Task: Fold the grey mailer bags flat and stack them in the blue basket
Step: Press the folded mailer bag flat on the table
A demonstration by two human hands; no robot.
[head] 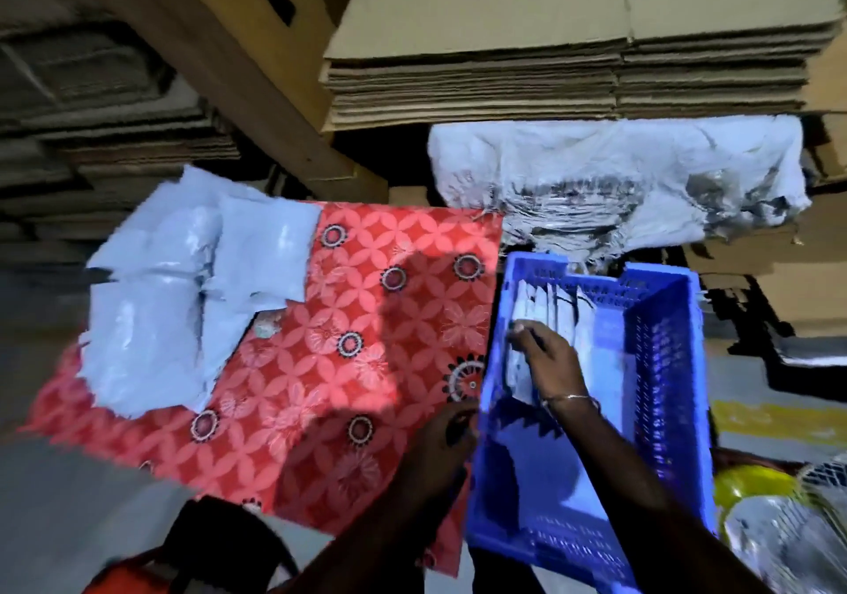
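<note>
Right hand point(543, 364) inside blue basket point(669, 410), fingers gripping a folded grey mailer bag point(520, 376) beside the upright stack, left hand point(442, 440) curled on basket's near-left rim, unfolded bags point(183, 300) on red cloth point(357, 364).

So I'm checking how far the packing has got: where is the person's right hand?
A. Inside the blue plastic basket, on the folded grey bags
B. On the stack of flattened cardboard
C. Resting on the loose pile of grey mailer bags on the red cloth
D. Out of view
A: the right hand reaches into the blue plastic basket and touches the folded grey bags standing in it, while the left hand is at the basket's near-left rim.
</note>
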